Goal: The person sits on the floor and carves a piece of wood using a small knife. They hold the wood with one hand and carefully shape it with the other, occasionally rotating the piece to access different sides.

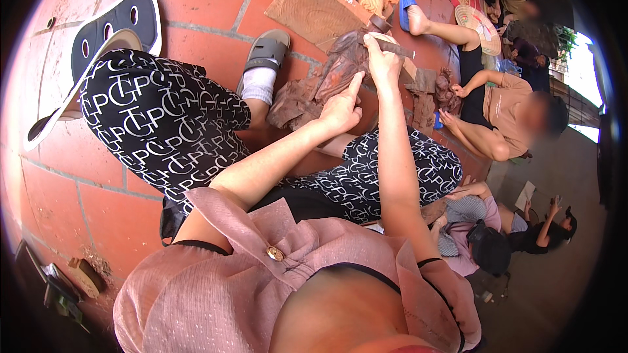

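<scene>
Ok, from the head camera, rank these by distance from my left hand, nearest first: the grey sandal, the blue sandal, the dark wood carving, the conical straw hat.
Measured from the left hand:
1. Dark wood carving, touched by the forefinger, just above the hand.
2. Grey sandal, up and to the left, on a foot in a white sock.
3. Blue sandal, upper right, on a co-worker's foot.
4. Conical straw hat, farthest right.

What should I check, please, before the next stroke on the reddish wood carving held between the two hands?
1. Left hand steadying the wood carving, index finger on it: ok.
2. Right hand gripping the tool: ok.
3. Left fingers away from the tool's tip: cannot tell, tip hidden.
4. Carving propped near the sandalled foot: ok.
5. Nearby seated person apart from the work: ok.
</scene>
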{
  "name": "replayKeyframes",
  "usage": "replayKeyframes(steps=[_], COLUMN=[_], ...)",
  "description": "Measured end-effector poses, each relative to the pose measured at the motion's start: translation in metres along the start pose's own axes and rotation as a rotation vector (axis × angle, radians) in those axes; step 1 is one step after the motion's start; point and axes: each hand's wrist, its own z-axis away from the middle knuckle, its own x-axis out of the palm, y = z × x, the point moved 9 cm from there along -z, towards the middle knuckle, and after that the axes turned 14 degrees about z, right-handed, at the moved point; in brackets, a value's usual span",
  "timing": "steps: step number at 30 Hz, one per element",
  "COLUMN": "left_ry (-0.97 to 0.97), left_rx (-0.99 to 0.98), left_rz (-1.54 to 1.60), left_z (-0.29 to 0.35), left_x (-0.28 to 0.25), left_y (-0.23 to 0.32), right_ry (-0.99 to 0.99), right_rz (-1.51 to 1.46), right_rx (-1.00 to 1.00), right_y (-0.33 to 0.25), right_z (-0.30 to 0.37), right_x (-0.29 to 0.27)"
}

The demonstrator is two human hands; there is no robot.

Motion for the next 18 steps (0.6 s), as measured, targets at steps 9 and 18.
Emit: replayKeyframes(steps=[9, 18], left_ry=[-0.002, 0.015], left_rx=[0.001, 0.000], left_rz=[0.058, 0.048], left_z=[-0.002, -0.003], left_x=[-0.004, -0.006], left_y=[-0.002, -0.004], right_ry=[-0.045, 0.017], right_rz=[-0.021, 0.204], right_rx=[0.006, -0.213], right_y=[0.001, -0.031], right_z=[-0.003, 0.006], right_x=[-0.002, -0.006])
